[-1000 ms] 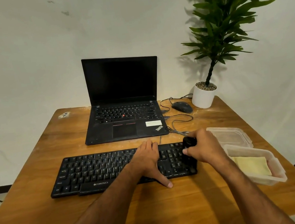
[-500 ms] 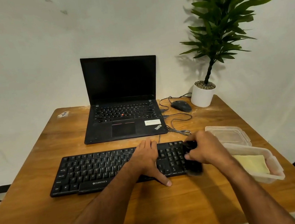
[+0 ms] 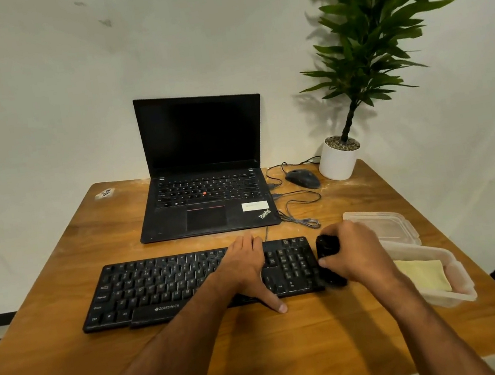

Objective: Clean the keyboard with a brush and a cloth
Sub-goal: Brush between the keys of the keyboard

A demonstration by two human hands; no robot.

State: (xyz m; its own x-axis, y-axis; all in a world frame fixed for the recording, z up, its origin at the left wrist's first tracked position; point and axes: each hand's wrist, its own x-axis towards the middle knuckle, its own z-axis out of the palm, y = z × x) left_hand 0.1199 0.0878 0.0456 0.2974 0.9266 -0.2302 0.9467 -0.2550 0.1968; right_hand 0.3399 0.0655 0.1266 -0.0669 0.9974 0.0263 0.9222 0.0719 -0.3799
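The brush (image 3: 329,260) is gripped by the curled fingers of the right hand (image 3: 356,254) at the right end of the keyboard (image 3: 171,288); its bristles are hidden and its shape is hard to make out. The left hand (image 3: 248,270) is laid flat on the keys, fingers straight, thumb reaching the worktop (image 3: 262,350). A yellow cloth (image 3: 424,277) is lying in the plastic container (image 3: 463,284) just right.

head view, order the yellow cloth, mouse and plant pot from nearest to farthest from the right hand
From the right hand:
1. yellow cloth, in the tub just to its right.
2. mouse, farther back beside the laptop.
3. plant pot, back right corner, just past the mouse.
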